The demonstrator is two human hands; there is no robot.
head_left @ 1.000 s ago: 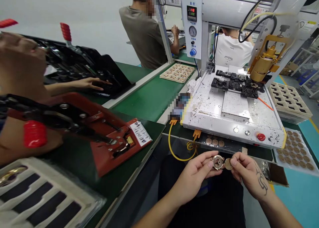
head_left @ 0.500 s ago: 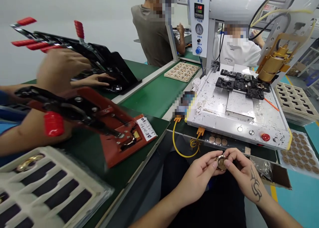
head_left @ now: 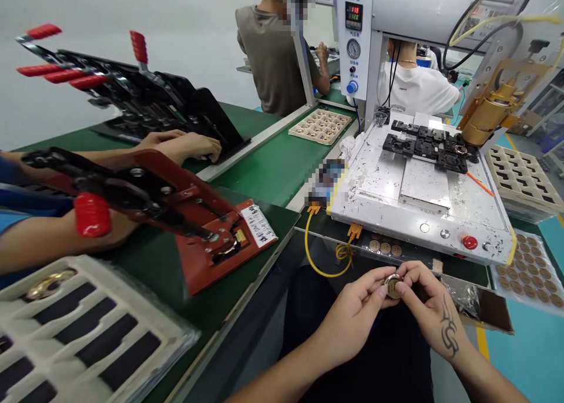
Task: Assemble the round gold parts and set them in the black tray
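Note:
Both of my hands meet low in the middle, over my dark-clothed lap. My left hand [head_left: 352, 318] pinches a small round gold-coloured metal case [head_left: 392, 285] from the left. My right hand [head_left: 429, 309], with a dark tattoo on its back, presses its fingertips onto the same case from the right and on top. A brown disc seen earlier is now hidden under my fingers at the case.
A white dispensing machine bed [head_left: 418, 197] with black fixtures [head_left: 429, 147] and a red button [head_left: 469, 242] stands ahead. Sheet of brown discs [head_left: 529, 268] at right, cream trays [head_left: 517, 177] behind. A co-worker's arms [head_left: 180, 144] work red [head_left: 207, 232] and black clamp jigs [head_left: 145, 100] on the left green bench.
My right hand has brought the brown disc onto the case and now covers it with its fingers. The co-worker's hand at left has dropped from the black jig's levers to its base.

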